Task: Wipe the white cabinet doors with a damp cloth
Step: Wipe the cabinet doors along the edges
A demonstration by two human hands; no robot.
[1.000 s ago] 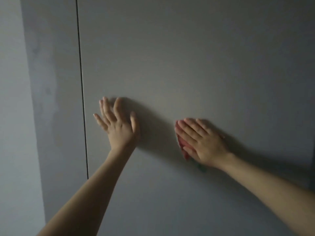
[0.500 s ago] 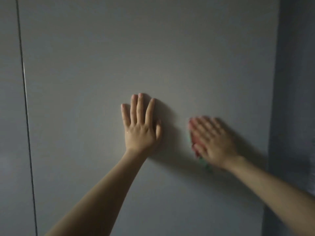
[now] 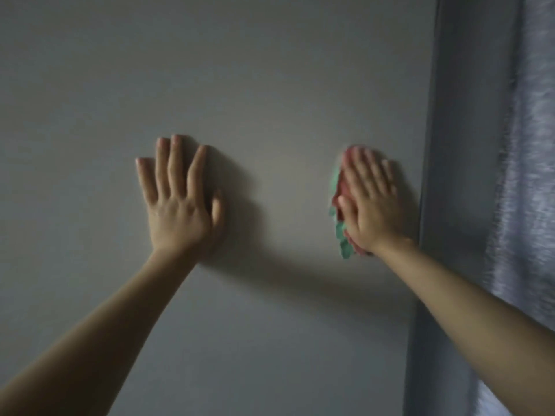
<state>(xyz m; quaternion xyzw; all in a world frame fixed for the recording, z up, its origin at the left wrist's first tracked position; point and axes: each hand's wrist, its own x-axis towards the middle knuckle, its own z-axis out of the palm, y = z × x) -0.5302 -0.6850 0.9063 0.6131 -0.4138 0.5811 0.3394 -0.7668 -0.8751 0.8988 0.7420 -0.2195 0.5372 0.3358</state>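
A white cabinet door (image 3: 255, 85) fills most of the view in dim light. My left hand (image 3: 180, 202) lies flat on it with straight, spread fingers, holding nothing. My right hand (image 3: 371, 202) presses a pink and green cloth (image 3: 341, 232) flat against the door with straight fingers, close to the door's right edge. Most of the cloth is hidden under the palm; only its left side shows.
The door's right edge (image 3: 428, 175) runs top to bottom beside my right hand. Past it lies a darker side strip (image 3: 462, 145), then a pale grey curtain (image 3: 528, 175) at the far right.
The view has swung right: the seam at the left has left the frame and the curtain has come in. My right hand has slid the cloth right toward the door's edge, its fingers pointing more upward.
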